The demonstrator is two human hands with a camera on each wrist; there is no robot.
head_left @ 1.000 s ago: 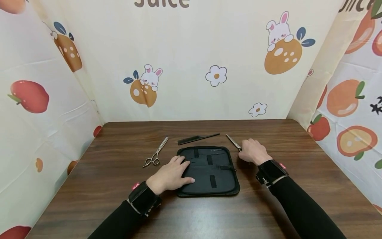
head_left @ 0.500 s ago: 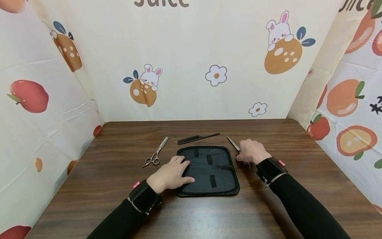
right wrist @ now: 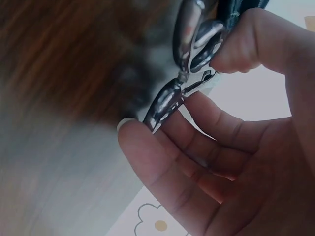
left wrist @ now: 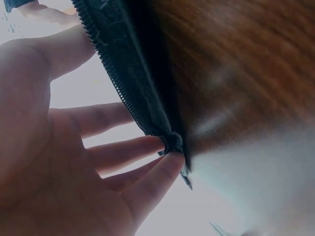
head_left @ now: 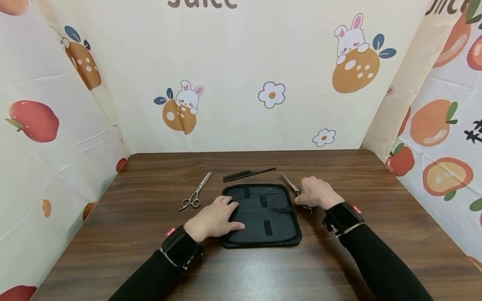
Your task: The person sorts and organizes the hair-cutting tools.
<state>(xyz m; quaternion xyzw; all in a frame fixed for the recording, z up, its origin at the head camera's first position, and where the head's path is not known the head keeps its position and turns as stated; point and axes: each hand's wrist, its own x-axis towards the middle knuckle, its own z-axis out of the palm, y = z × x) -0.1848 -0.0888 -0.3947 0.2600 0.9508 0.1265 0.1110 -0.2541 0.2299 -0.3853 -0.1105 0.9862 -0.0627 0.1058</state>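
Observation:
A flat black zip case (head_left: 244, 237) with elastic loops lies opened up on the table. My left hand (head_left: 212, 219) rests on its left edge, fingers and thumb spread over it. In the left wrist view those fairly straight fingers (left wrist: 106, 118) touch the toothed zipper edge of the case (left wrist: 140, 73). To the right of the case, my right hand (head_left: 318, 193) grips a pair of silver scissors (head_left: 289, 182) near the handles, blades pointing away and leftward. The finger rings of the scissors (right wrist: 165, 103) show between thumb and fingers in the right wrist view.
Another pair of silver scissors (head_left: 196, 195) lies left of the case. Behind the case is a black tail comb (head_left: 241, 175). The brown wooden table (head_left: 150, 179) ends at a printed cloth backdrop (head_left: 233, 117), with cloth at both sides too.
My right hand has shifted slightly left toward the case, bringing the scissors along, and their finger rings show more below the hand. The left hand has stayed on the case.

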